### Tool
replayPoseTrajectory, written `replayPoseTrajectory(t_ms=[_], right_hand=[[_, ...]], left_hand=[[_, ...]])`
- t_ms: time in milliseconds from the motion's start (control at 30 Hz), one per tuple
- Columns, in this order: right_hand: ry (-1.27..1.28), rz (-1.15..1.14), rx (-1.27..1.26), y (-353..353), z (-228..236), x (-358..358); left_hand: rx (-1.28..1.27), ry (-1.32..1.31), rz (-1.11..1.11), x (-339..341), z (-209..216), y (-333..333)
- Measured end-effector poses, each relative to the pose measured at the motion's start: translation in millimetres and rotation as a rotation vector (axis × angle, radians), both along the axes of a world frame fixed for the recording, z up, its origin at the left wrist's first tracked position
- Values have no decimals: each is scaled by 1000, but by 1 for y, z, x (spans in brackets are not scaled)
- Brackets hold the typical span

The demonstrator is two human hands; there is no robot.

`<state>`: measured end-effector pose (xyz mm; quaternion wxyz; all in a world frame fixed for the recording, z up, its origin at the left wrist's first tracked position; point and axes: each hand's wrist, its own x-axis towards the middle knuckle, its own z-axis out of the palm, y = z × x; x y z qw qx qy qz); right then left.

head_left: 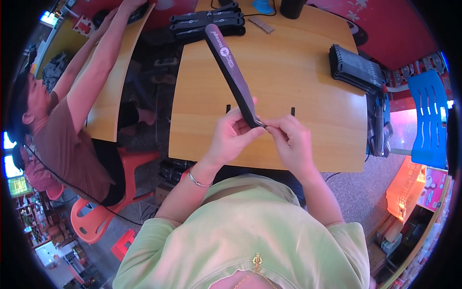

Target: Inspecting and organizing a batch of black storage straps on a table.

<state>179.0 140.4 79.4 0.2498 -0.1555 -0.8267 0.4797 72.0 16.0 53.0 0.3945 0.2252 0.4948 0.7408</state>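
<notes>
A long dark strap (228,62) with pale printing and a rounded far end slants up and away over the table. My left hand (228,137) is closed round its near end, with the thumb along the lower side. My right hand (292,144) pinches the tip of that same end, where a small shiny metal-looking bit shows between the hands; its exact shape is too small to make out. Both hands are above the near part of the wooden table (317,91). Two short black strips, one a left strip (228,109) and one a right strip (292,111), mark the tabletop beyond them.
Bundles of similar straps (207,21) lie at the far left edge, near a brown slatted piece (261,25) and a black cup (291,7). Another dark stack (356,68) sits at the right edge. A blue chair (428,120) stands right; a co-worker (72,139) sits left.
</notes>
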Motion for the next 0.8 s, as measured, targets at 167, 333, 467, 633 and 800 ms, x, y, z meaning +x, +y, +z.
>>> replayPoseTrajectory(t_ms=[167, 333, 467, 633, 800], right_hand=[[-40, -44, 336, 2, -3, 3], [-78, -31, 497, -1, 7, 6], [-54, -50, 591, -1, 7, 3], [-34, -42, 679, 0, 9, 0], [-29, -26, 706, 1, 8, -4]], left_hand=[[-69, -16, -106, -4, 3, -8], [-144, -62, -180, -7, 10, -15], [-126, -100, -192, -7, 13, -15], [-162, -95, -199, -10, 20, -18], [-152, -97, -216, -14, 21, -19]])
